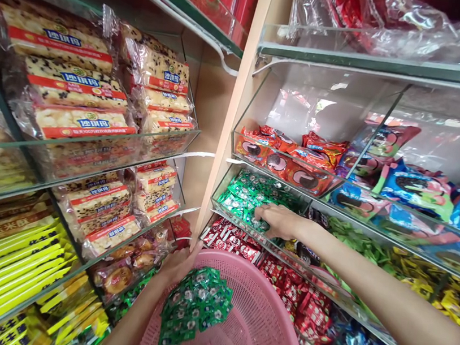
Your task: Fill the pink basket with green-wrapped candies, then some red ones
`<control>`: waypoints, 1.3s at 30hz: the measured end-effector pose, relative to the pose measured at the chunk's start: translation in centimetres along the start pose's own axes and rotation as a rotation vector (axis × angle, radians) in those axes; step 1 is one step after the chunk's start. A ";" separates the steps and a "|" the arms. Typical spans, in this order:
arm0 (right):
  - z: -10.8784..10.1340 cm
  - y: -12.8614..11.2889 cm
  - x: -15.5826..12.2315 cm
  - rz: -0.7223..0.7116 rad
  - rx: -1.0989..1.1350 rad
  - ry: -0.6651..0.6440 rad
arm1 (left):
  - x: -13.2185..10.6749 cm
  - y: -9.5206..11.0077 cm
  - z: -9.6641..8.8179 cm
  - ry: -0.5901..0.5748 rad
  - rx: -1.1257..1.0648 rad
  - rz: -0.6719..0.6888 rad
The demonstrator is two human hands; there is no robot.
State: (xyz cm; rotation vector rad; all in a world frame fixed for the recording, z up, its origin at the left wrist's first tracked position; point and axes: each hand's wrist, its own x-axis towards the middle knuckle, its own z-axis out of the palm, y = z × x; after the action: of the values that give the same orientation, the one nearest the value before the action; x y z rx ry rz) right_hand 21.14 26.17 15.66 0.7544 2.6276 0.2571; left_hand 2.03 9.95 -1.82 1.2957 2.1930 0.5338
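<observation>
My right hand [277,220] reaches into a glass shelf bin of small green wrapped candies [248,195], fingers curled down onto the pile. My left hand [180,265] holds the rim of a pink mesh basket [269,321] at its upper left edge. Inside the basket lies a heap of the same green candy packets [194,307].
Below the green bin are red wrapped candies [231,240]. Above it sit orange and blue snack packs [300,162]. The left shelves hold stacked nougat packs [74,88] and yellow packets [1,277]. A beige wooden post [230,127] divides the two shelf units.
</observation>
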 end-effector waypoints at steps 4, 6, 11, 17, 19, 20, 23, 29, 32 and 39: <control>0.0 -0.1 -0.3 -0.016 -0.032 0.012 | 0.0 0.0 0.0 -0.028 -0.016 0.002; 0.0 -0.2 -0.4 -0.005 -0.049 0.021 | 0.0 0.0 0.1 -0.033 -0.014 -0.003; -0.2 -0.5 -0.7 0.071 -0.033 0.000 | 0.2 -0.3 0.4 -0.032 -0.029 0.010; -0.9 -0.9 -0.4 0.185 -0.030 -0.107 | 0.4 -0.7 0.7 -0.020 -0.027 0.017; -0.8 -0.9 -0.2 0.169 -0.022 -0.117 | 0.4 -0.8 0.7 -0.022 -0.022 0.012; -0.7 -0.9 0.0 0.147 -0.011 -0.114 | 0.4 -0.8 0.7 -0.023 -0.021 0.010; 0.0 -0.6 0.3 0.073 0.035 -0.075 | 0.3 -0.8 0.6 -0.022 -0.018 0.003; 0.2 0.5 0.1 -0.014 0.117 0.032 | 0.3 -0.6 0.4 -0.041 -0.009 -0.021; -0.6 1.3 -0.1 -0.042 0.252 0.133 | 0.2 -0.3 0.2 -0.049 -0.012 -0.020; 0.5 1.3 1.3 -0.052 0.387 0.222 | -0.1 -0.1 0.0 -0.038 0.002 -0.014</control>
State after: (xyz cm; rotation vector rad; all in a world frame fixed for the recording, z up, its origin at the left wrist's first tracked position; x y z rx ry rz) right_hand 20.91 28.02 15.18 0.8162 2.9460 -0.2022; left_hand 1.99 9.84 -1.89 1.2802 2.1704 0.4976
